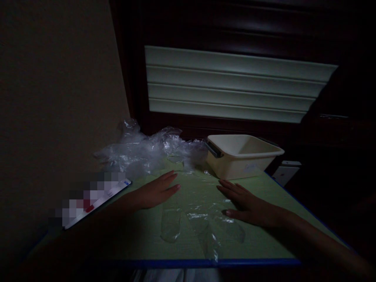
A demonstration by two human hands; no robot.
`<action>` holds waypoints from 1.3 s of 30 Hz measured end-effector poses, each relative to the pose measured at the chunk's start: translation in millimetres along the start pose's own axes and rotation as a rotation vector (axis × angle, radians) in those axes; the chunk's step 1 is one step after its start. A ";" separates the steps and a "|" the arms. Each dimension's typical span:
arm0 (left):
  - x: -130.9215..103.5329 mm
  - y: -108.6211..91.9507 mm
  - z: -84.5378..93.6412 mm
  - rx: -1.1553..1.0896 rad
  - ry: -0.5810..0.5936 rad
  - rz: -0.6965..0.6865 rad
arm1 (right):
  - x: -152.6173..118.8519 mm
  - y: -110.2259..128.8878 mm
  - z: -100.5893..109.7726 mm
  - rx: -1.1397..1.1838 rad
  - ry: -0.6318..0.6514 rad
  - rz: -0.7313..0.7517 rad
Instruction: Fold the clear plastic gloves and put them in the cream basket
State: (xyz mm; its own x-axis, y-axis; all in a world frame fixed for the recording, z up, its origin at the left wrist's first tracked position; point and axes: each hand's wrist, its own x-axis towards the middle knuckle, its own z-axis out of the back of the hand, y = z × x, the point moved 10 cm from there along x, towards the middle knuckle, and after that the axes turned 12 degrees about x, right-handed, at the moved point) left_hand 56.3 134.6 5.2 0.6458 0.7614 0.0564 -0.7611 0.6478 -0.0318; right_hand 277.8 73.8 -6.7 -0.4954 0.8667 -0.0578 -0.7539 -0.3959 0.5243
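1. Green tabletop (123,239) with blue edging, pretty dim room, slatted white panel (229,86) at the back.
2. Clear plastic film (202,227) lies flat between and below my hands, near the front edge.
3. Left hand (158,190): open, fingers loosely extended, gripping nothing.
4. Right hand (249,205): also open, palm down at the film, no grip; can't tell how firmly it's touching.
5. Crumpled plastic (143,150) sits back left, cream bin (235,162) back right.
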 end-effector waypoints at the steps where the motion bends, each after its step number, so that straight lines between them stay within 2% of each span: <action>1: -3.5 4.8 3.8 -0.015 -0.020 0.013 | -0.3 -2.2 1.3 0.030 0.009 -0.001; 4: -16.7 9.7 15.6 -0.040 -0.098 -0.009 | -1.8 -3.5 8.8 0.141 -0.005 0.015; 7: -31.0 1.3 20.7 -0.051 -0.160 -0.108 | -1.8 0.3 18.6 0.170 -0.047 0.022; 10: -41.5 -9.3 20.5 -0.058 -0.224 -0.199 | 2.2 8.2 33.9 0.103 -0.154 0.004; 12: -44.9 -14.1 21.0 -0.065 -0.278 -0.236 | 5.9 23.6 45.9 0.012 -0.260 0.022; 14: -46.3 -18.2 22.5 -0.078 -0.328 -0.266 | 9.8 54.4 50.8 -0.095 -0.328 0.110; 16: -46.9 -21.2 24.4 -0.096 -0.370 -0.289 | 14.1 97.9 39.4 -0.152 -0.277 0.270; 20: -49.3 -21.7 28.0 -0.127 -0.440 -0.295 | 14.6 178.6 -13.6 -0.293 0.012 0.580; 23: -51.6 -20.8 29.9 -0.143 -0.469 -0.286 | 13.4 206.7 -39.3 -0.350 0.088 0.708; 26: -52.8 -21.9 32.4 -0.160 -0.475 -0.278 | 15.7 211.0 -50.3 -0.394 0.067 0.764; 32: -53.0 -23.0 37.0 -0.213 -0.488 -0.256 | 14.6 201.1 -56.8 -0.349 -0.007 0.841; 36: -51.4 -24.7 36.8 -0.250 -0.492 -0.267 | 19.9 191.4 -51.3 -0.172 -0.009 0.751; 39: -52.1 -25.1 40.9 -0.287 -0.515 -0.269 | 28.7 180.4 -40.7 0.116 0.008 0.592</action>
State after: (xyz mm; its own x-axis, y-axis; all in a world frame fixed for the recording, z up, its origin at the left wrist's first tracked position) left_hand 39.3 77.7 43.9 0.6456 0.5091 0.5692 -0.4840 0.8493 -0.2107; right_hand 110.1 15.0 51.6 -0.8199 0.5067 0.2663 -0.2972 -0.7744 0.5586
